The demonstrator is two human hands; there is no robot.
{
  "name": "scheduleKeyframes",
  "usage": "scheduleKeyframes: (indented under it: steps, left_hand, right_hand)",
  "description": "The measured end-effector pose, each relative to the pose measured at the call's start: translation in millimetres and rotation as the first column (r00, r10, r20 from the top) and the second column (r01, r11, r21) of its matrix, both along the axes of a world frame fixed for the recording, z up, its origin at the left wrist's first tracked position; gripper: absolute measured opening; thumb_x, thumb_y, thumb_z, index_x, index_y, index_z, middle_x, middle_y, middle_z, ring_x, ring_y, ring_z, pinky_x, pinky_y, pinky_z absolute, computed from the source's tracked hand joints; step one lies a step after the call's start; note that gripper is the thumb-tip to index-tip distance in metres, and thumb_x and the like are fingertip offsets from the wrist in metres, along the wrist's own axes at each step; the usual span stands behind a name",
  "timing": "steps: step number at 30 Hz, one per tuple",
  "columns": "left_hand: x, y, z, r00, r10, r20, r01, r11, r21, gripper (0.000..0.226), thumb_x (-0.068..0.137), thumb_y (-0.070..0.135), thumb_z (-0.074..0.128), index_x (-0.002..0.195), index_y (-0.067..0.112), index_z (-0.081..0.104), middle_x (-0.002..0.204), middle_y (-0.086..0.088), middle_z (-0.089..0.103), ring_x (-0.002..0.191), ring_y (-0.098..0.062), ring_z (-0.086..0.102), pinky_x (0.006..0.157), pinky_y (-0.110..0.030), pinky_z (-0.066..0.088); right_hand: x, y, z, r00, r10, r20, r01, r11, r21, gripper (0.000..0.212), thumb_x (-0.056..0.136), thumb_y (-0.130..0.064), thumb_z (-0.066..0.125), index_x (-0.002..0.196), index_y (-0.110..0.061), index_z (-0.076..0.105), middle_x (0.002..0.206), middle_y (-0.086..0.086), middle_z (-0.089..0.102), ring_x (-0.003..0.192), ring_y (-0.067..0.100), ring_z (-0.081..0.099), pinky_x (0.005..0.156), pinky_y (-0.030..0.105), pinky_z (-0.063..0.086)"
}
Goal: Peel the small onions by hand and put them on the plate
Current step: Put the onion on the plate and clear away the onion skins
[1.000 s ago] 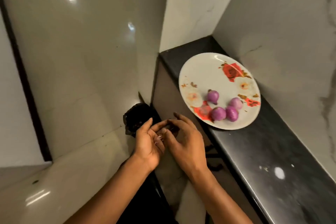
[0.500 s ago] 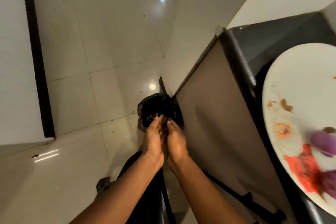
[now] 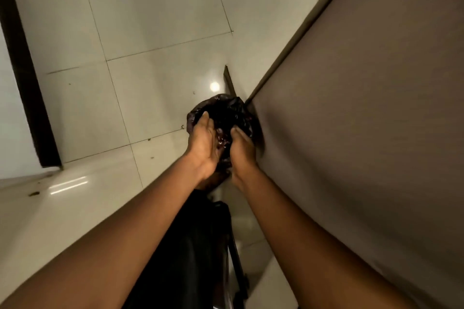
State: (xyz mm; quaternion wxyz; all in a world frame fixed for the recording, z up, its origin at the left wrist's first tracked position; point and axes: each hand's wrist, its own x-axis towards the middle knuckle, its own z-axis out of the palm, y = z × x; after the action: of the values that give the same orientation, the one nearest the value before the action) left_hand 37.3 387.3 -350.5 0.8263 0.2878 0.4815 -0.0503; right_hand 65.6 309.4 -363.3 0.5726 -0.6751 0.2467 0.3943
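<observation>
On the far left we see a dark strip [image 3: 23, 70] running along the pale floor tiles [image 3: 140, 20], which fill the left and top of the view. Our left forearm comes up from the lower left corner, and the left hand [image 3: 204, 144] stands on edge with the palm turned to the right and the thumb pointing away from us. Its fingers lie behind the hand's own edge, so we cannot tell how far they are curled or what they hold.

Between the two palms sits a small glossy reddish piece [image 3: 222, 142], directly over the mouth of a crumpled black bag [image 3: 227, 111] on the floor. We cannot tell whether it is an onion or loose skin, and it is too small and blurred to say which way its long axis points.

The right hand [image 3: 242, 149] faces the left one, close beside it, with the thumb up and the palm turned inward. Its fingers are hidden too, and we cannot tell their grip. Dark cloth [image 3: 190, 246] hangs below the wrists. On the right a flat brown panel [image 3: 364, 108] rises beside the bag
</observation>
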Motion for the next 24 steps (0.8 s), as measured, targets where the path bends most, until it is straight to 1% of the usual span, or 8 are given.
scheduleKeyframes:
  steps: [4, 6, 8, 10, 14, 17, 19, 24]
  left_hand:
    - [-6, -7, 16, 1.000, 0.012, -0.003, -0.012, 1.000, -0.018, 0.063, 0.109, 0.054, 0.034, 0.158, 0.016, 0.043, 0.160, -0.005, 0.050, 0.147, -0.022, 0.047, 0.128, -0.041, 0.028]
    - [-7, -10, 32, 1.000, -0.001, 0.011, 0.001, 1.000, -0.006, 0.062, 0.111, 0.048, 0.033, 0.160, 0.010, 0.039, 0.164, -0.008, 0.042, 0.152, -0.029, 0.040, 0.128, -0.042, 0.027]
    - [-14, -10, 49, 0.997, 0.038, 0.067, -0.036, 0.999, -0.028, 0.064, 0.111, 0.049, 0.032, 0.162, 0.009, 0.034, 0.166, -0.010, 0.039, 0.154, -0.028, 0.037, 0.130, -0.042, 0.022]
    - [-24, -6, 78, 0.992, 0.040, 0.120, -0.034, 0.998, -0.055, 0.068, 0.109, 0.053, 0.034, 0.163, 0.011, 0.032, 0.165, -0.011, 0.041, 0.154, -0.024, 0.037, 0.131, -0.044, 0.019]
    - [-53, -7, 155, 0.983, -0.031, 0.183, 0.022, 0.999, 0.048, 0.059, 0.109, 0.051, 0.036, 0.157, 0.017, 0.046, 0.156, -0.005, 0.055, 0.147, -0.023, 0.048, 0.127, -0.048, 0.029]
    - [-78, -18, 221, 0.972, -0.126, 0.200, 0.094, 0.982, 0.164, 0.051, 0.110, 0.044, 0.036, 0.145, 0.014, 0.059, 0.141, -0.008, 0.068, 0.134, -0.027, 0.062, 0.120, -0.049, 0.040]
    - [-94, -32, 267, 0.955, -0.209, 0.213, 0.163, 0.963, 0.214, 0.048, 0.111, 0.039, 0.036, 0.141, 0.012, 0.062, 0.137, -0.010, 0.070, 0.130, -0.028, 0.065, 0.118, -0.051, 0.043]
    - [-123, -82, 367, 0.903, -0.315, 0.293, 0.245, 0.936, 0.254, 0.046, 0.111, 0.030, 0.036, 0.138, 0.003, 0.062, 0.133, -0.020, 0.070, 0.132, -0.041, 0.060, 0.115, -0.052, 0.045]
  right_hand:
    - [-6, 0, 14, 0.983, 0.164, 0.084, -0.169, 0.985, 0.047, 0.032, 0.114, -0.017, 0.040, 0.135, -0.018, 0.064, 0.109, -0.013, 0.067, 0.101, -0.002, 0.064, 0.077, 0.006, 0.049]
    - [-9, 3, 22, 0.943, 0.306, 0.134, -0.312, 0.950, 0.020, 0.039, 0.115, -0.026, 0.037, 0.148, -0.018, 0.056, 0.133, -0.008, 0.064, 0.125, 0.007, 0.060, 0.100, 0.012, 0.045]
    - [-14, -1, 32, 0.871, 0.451, 0.197, -0.443, 0.892, -0.087, 0.049, 0.115, -0.037, 0.033, 0.162, -0.023, 0.037, 0.166, -0.001, 0.039, 0.155, 0.015, 0.033, 0.124, 0.027, 0.024]
    - [-19, -9, 48, 0.846, 0.492, 0.203, -0.466, 0.869, -0.166, 0.057, 0.113, -0.047, 0.029, 0.166, -0.026, 0.025, 0.174, -0.001, 0.021, 0.161, 0.015, 0.017, 0.132, 0.039, 0.012]
    - [-37, -33, 117, 0.934, 0.238, 0.266, -0.223, 0.971, -0.087, 0.051, 0.112, -0.045, 0.037, 0.157, -0.023, 0.047, 0.162, 0.000, 0.047, 0.149, 0.014, 0.042, 0.128, 0.039, 0.029]
    - [-66, -60, 199, 0.962, 0.059, 0.267, -0.085, 0.993, 0.085, 0.028, 0.114, -0.032, 0.041, 0.128, -0.036, 0.065, 0.136, -0.011, 0.066, 0.126, 0.001, 0.059, 0.121, 0.034, 0.039]
    - [-91, -85, 259, 0.963, 0.022, 0.267, -0.063, 0.987, 0.145, 0.028, 0.114, -0.030, 0.042, 0.117, -0.040, 0.068, 0.124, -0.015, 0.072, 0.121, 0.001, 0.065, 0.115, 0.033, 0.047]
    - [-149, -156, 380, 0.920, -0.106, 0.378, -0.001, 0.963, 0.271, 0.032, 0.113, -0.028, 0.041, 0.132, -0.029, 0.067, 0.129, -0.006, 0.074, 0.123, 0.011, 0.068, 0.103, 0.028, 0.055]
